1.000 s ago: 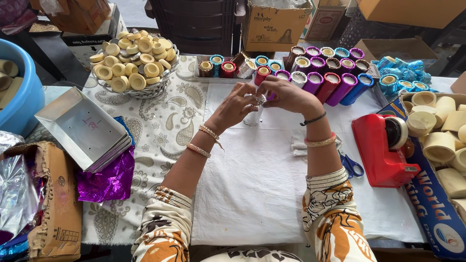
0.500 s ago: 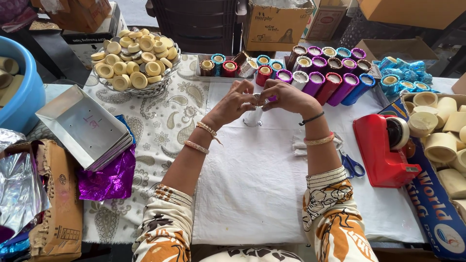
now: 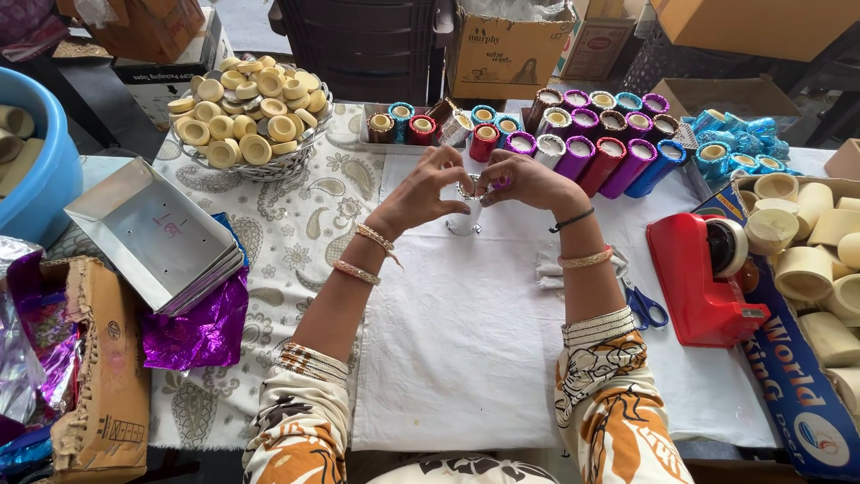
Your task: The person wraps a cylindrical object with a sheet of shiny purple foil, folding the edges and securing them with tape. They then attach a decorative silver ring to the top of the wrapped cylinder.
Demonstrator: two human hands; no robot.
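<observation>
While both hands meet over the white cloth (image 3: 466,358), a small silver foil-wrapped cylinder (image 3: 467,213) stands upright between them, its base on the cloth, just in front of the row of coloured rolls. The left hand (image 3: 421,193) pinches the cylinder's top rim from the left with thumb and fingertips; the right hand (image 3: 528,182) pinches the same rim from the right, fingers curled close together. Whether a scrap of purple foil sits under the right fingertips cannot be told.

Just beyond the hands lies a row of foil-wrapped tubes in purple, red, blue and brown (image 3: 596,148), leaning side by side. Left of that row, a shallow tray holds a few short foil-wrapped rolls (image 3: 403,125). Farther left, a wire basket (image 3: 260,166) is heaped with plain cream-coloured discs. A stack of flat grey metal trays (image 3: 148,237) rests on a crumpled purple foil sheet (image 3: 197,327) at the left edge of the patterned cloth.

Right of the right forearm, blue-handled scissors (image 3: 643,307) lie on the white cloth, touching or just beside a red tape dispenser (image 3: 708,282). A cardboard box of bare cream cylinders (image 3: 806,260) sits at the far right.
</observation>
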